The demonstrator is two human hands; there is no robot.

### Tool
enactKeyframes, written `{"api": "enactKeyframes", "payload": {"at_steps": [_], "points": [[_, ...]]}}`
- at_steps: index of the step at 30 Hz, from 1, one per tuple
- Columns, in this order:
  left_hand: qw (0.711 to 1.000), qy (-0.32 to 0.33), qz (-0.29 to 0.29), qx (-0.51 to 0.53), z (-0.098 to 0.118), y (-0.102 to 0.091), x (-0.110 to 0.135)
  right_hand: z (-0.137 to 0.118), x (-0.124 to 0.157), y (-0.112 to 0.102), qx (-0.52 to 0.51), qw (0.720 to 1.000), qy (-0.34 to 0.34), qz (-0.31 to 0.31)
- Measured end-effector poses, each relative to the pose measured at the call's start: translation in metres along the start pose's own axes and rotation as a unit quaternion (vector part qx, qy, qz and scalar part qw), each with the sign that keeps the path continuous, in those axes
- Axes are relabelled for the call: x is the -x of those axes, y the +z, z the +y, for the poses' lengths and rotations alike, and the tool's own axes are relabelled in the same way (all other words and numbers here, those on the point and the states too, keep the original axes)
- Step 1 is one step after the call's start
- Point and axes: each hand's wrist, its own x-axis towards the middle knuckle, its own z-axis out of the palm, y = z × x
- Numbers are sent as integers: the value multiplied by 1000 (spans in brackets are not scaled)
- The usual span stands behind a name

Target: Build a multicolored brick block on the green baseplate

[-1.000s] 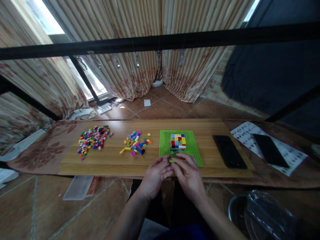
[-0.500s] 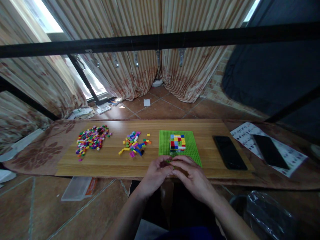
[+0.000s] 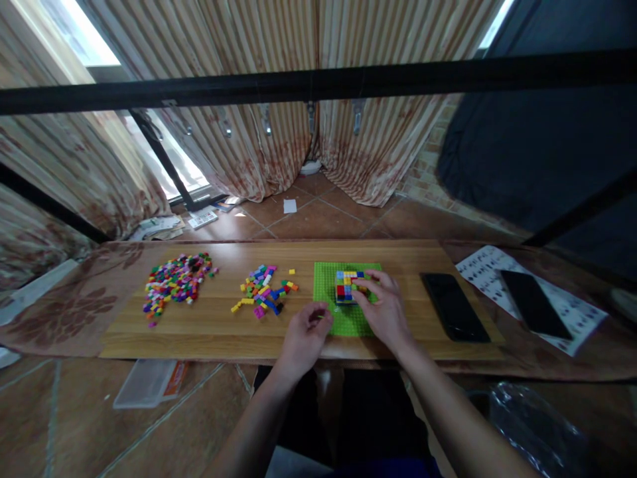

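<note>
left hand (image 3: 304, 332) sits nearest, at the near-left corner of the green plate (image 3: 326, 292). its fingers are loosely curled and the knuckles rest on the table (image 3: 199, 332). can't tell if it's pinching a brick, too small to resolve.

right hand (image 3: 385, 309) is further in, over the plate, with thumb and fingertips closed on the right edge of the stack (image 3: 345, 284). the stack is multicolour and stands on the plate's far half, left of the hand.

step, my read: working a brick onto or off the stack's right side. what that calls for: straight-down pressure on the studs, and the left hand pinning the plate so it doesn't skate.

left of the plate is a small pile (image 3: 261, 297) of loose bricks. the big pile (image 3: 174, 282) lies well apart, further left.

to the right, a phone (image 3: 452, 307) lies on the table. a second phone (image 3: 533, 304) lies on a printed sheet (image 3: 480, 265).

beyond: tiled floor, curtains (image 3: 279, 146), and a black bar (image 3: 318, 83) crossing the view.
</note>
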Motion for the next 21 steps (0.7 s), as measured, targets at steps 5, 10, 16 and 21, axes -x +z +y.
{"api": "enactKeyframes", "payload": {"at_steps": [5,10,16,21], "points": [[1000,-3,-12,-17,0,-2,-1,6,5,8,19,1000,15,7],[1000,-10,-13,-14,3,2,-4,8,5,8,7,1000,29,5],[999,7,-13,-42,-1,1,-9,2,6,5,-34,998,49,9],[994,39,-23,-103,5,11,-13,3,6,7,-72,994,83,29]]}}
